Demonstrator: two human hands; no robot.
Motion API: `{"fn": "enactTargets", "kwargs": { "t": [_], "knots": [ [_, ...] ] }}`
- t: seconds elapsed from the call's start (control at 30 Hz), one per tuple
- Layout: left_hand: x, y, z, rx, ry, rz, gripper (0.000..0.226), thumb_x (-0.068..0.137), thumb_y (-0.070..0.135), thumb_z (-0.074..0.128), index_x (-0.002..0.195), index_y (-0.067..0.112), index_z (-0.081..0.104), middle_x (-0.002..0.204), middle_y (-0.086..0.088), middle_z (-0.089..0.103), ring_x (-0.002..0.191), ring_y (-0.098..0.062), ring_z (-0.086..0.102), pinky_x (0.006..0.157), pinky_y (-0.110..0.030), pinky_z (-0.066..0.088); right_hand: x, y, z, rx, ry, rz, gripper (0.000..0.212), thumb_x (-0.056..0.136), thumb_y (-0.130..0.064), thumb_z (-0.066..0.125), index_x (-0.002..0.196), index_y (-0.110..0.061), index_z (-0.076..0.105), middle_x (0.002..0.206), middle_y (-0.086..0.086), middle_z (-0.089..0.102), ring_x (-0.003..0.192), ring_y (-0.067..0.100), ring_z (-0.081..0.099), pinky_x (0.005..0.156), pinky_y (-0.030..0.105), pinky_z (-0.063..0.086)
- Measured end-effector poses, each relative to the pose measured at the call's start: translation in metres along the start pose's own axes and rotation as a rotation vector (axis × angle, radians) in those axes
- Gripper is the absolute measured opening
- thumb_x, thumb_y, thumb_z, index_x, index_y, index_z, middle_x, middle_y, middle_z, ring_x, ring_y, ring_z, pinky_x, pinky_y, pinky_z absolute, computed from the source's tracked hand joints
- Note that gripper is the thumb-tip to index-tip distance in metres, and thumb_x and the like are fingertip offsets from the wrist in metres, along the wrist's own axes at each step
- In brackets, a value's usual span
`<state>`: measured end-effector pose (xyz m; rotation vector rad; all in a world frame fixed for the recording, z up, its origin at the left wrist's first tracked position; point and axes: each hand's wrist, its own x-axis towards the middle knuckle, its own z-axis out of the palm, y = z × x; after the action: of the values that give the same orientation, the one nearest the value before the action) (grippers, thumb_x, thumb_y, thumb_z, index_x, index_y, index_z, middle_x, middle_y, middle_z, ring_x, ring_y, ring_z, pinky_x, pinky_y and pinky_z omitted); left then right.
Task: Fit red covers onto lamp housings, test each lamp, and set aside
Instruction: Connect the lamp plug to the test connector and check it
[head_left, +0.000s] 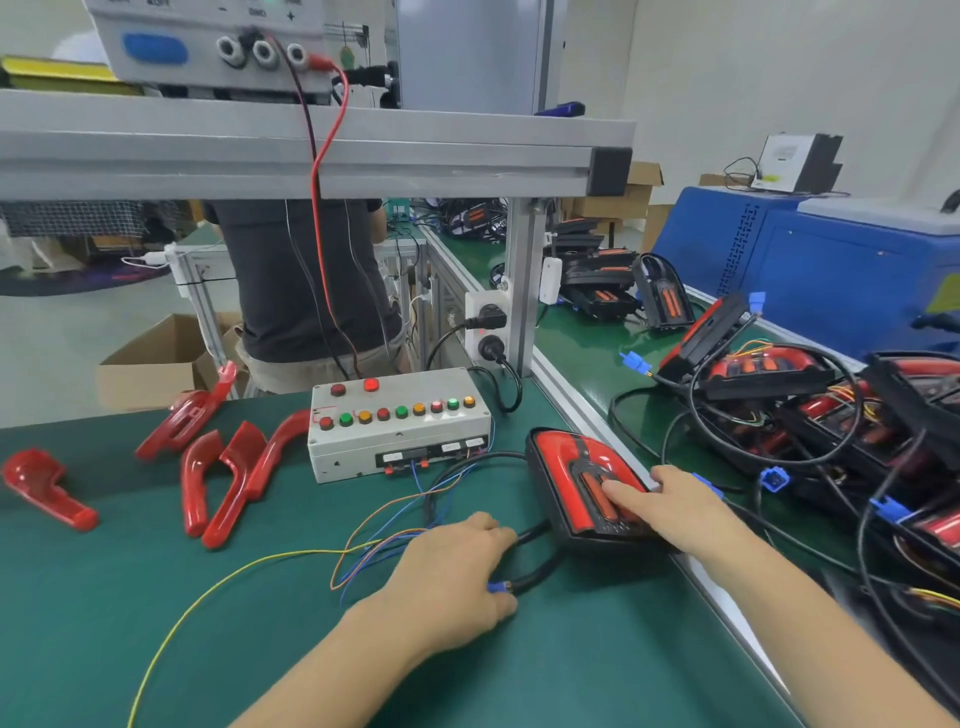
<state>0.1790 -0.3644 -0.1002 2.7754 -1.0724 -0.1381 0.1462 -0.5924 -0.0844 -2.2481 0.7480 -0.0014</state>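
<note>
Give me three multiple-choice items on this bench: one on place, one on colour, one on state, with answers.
1. The test box sits where from the lamp?
A left of it
B on top of it
C right of it

2. The loose covers are:
A blue
B red
C yellow

3. The right hand:
A hangs idle
B grips a screwdriver
C rests on the lamp

Answers: 1 A, the box stands left of the lamp. 2 B, all are glossy red. 3 C, its fingers lie on the lamp's face, while the left hand holds the lamp's cable.
</note>
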Motion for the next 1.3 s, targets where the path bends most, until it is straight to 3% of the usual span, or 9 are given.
{"fn": "enactTargets", "kwargs": {
  "t": [0.17,0.33,0.43,0.53,0.6,0.7,0.83,1.1,1.3],
  "knots": [
    [0.009,0.007,-0.004,0.122,0.03,-0.128,0.028,0.089,0.025,0.051,0.117,0.018,0.055,0.116,-0.001,0.055,0.111,-0.028,0.054,0.076,-0.032,0.037,0.001,0.001,-0.002,0.121,-0.125,0.051,0.086,0.077,-0.055,0.074,0.141,-0.005,0.045,0.143,0.01,0.051,0.125,0.026,0.053,0.104,0.036,0.042],
    [0.01,0.019,-0.013,0.274,0.037,-0.136,0.023,0.084,0.007,0.051,0.105,0.013,0.055,0.112,-0.005,0.052,0.101,-0.032,0.059,0.064,-0.033,0.032,-0.003,-0.002,-0.002,0.165,-0.259,0.063,0.051,0.064,-0.05,0.085,0.093,-0.012,0.07,0.091,0.004,0.075,0.086,0.02,0.069,0.072,0.029,0.049],
    [0.003,0.024,-0.015,0.285,0.121,-0.165,0.031,0.079,-0.001,0.053,0.105,0.014,0.051,0.111,-0.005,0.048,0.09,-0.03,0.061,0.046,-0.029,0.021,-0.007,-0.002,-0.006,0.427,-0.371,0.09,0.066,0.053,-0.035,0.09,0.106,-0.005,0.067,0.095,0.012,0.076,0.091,0.029,0.072,0.086,0.038,0.055],
    [-0.009,0.028,-0.02,0.28,0.331,-0.083,0.039,0.041,-0.002,0.074,0.075,0.013,0.061,0.081,-0.004,0.058,0.046,-0.02,0.055,0.04,-0.023,0.014,-0.009,-0.001,-0.006,0.771,-0.492,0.093,0.052,0.052,-0.024,0.084,0.098,-0.001,0.074,0.094,0.02,0.075,0.075,0.028,0.074,0.061,0.033,0.059],
    [-0.011,0.027,-0.027,0.275,0.501,-0.018,0.036,0.03,-0.007,0.065,0.06,0.013,0.06,0.067,-0.004,0.059,0.031,-0.021,0.042,0.037,-0.022,0.014,-0.012,-0.004,-0.005,0.957,-0.506,0.067,0.031,0.057,-0.025,0.079,0.081,-0.005,0.08,0.09,0.018,0.075,0.067,0.025,0.074,0.054,0.031,0.058],
    [-0.007,0.023,-0.034,0.228,0.729,-0.033,0.034,0.042,-0.012,0.06,0.068,0.01,0.065,0.075,-0.005,0.064,0.033,-0.024,0.04,0.035,-0.026,0.02,-0.012,-0.011,-0.001,1.289,-0.522,0.032,0.024,0.073,-0.024,0.068,0.084,-0.008,0.08,0.09,0.015,0.076,0.069,0.023,0.074,0.056,0.036,0.059],
    [0.003,0.022,-0.037,0.174,0.921,-0.016,0.034,0.049,-0.014,0.063,0.075,0.008,0.066,0.085,-0.005,0.066,0.037,-0.025,0.04,0.038,-0.024,0.021,-0.017,-0.02,0.001,1.407,-0.562,-0.017,0.049,0.076,-0.038,0.066,0.115,-0.008,0.072,0.117,0.018,0.069,0.094,0.033,0.072,0.078,0.059,0.056],
    [0.012,0.02,-0.026,-0.15,0.878,0.102,0.049,0.058,-0.017,0.074,0.102,0.004,0.069,0.11,-0.002,0.055,0.044,-0.028,0.05,0.036,-0.028,0.042,-0.022,-0.027,-0.009,1.422,-0.473,-0.203,0.027,0.077,-0.026,0.064,0.095,-0.013,0.079,0.105,0.012,0.074,0.084,0.02,0.075,0.068,0.036,0.061],
    [0.01,0.013,-0.019,-0.555,0.965,0.162,0.056,0.071,-0.02,0.058,0.108,0.021,0.061,0.115,-0.002,0.05,0.087,-0.018,0.061,0.076,-0.029,0.051,-0.022,-0.033,-0.031,1.353,-0.399,-0.287,0.025,0.076,-0.027,0.065,0.091,-0.014,0.08,0.101,0.012,0.075,0.083,0.021,0.075,0.065,0.034,0.06]
  ]
}}
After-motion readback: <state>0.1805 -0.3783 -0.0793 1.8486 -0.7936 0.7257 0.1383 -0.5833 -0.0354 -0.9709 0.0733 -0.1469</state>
